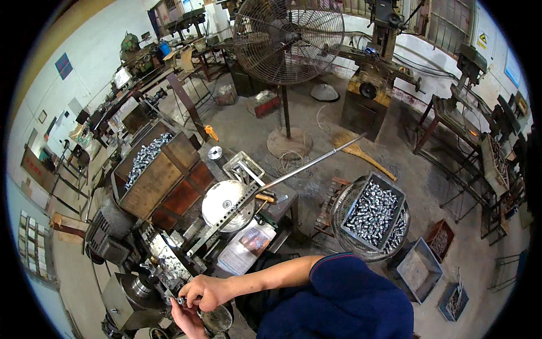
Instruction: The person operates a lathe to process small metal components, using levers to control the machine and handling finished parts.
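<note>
Your right hand (208,292) pinches a small silvery metal part (180,300) near the shiny cylindrical steel chuck (142,286) — your left hand (191,322) sits just below, its finger grip unclear.

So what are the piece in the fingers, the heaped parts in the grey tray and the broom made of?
Piece: probably metal, with a silvery gleam, though mostly covered. Heaped parts: likely metal, shiny, by their bright glints. Broom: perhaps plant fibre, matt straw-yellow, flared end.
</note>
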A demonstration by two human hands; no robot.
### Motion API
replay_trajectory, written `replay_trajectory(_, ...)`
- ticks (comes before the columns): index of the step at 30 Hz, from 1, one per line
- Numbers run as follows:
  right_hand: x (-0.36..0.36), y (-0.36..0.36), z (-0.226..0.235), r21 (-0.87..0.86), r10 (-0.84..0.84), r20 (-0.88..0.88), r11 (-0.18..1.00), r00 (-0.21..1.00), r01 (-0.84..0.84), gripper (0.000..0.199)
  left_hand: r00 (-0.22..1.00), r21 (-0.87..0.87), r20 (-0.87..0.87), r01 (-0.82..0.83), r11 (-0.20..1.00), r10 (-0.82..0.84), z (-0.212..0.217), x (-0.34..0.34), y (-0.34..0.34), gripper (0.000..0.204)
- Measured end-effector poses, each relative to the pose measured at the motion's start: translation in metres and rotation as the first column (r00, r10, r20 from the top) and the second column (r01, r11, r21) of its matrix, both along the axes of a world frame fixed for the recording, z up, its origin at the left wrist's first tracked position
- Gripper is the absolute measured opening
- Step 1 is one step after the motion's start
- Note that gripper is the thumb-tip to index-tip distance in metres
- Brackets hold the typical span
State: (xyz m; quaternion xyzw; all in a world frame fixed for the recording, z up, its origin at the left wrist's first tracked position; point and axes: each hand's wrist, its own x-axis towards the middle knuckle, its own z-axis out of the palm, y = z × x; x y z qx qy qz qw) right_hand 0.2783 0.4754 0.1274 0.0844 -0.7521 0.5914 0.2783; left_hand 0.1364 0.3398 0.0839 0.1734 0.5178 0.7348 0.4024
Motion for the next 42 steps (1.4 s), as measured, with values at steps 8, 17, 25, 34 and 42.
replay_trajectory(8, -0.016, -0.006, -0.015, 0.077, -0.153, -0.289, 0.980, 0.945, 0.182, 0.010, 0.971, 0.024, 0.238, -0.039, 0.999, 0.033, 0.024, 0.029, 0.005, 0.030)
replay_trajectory(17, -0.005, -0.019, -0.010, 0.105, -0.324, -0.321, 0.922, 0.890, 0.373, 0.013, 0.998, 0.062, 0.005, -0.069, 0.996, 0.069, 0.011, 0.023, 0.000, 0.023)
replay_trajectory(25, -0.014, -0.013, -0.015, 0.398, -0.017, -0.125, 0.915, 0.992, 0.066, 0.017, 0.902, -0.116, -0.431, -0.060, 0.991, 0.004, 0.027, 0.016, -0.011, 0.025)
replay_trajectory(34, -0.036, -0.002, 0.012, 0.499, 0.164, 0.071, 0.848, 0.984, -0.177, 0.030, 0.775, -0.365, -0.561, 0.084, 0.927, -0.291, 0.065, 0.000, -0.039, 0.026)
replay_trajectory(42, -0.137, 0.003, 0.033, 0.750, 0.057, 0.118, 0.650, 0.991, -0.126, 0.031, 0.371, -0.527, -0.837, -0.745, 0.409, -0.402, 0.088, -0.061, -0.214, 0.037)
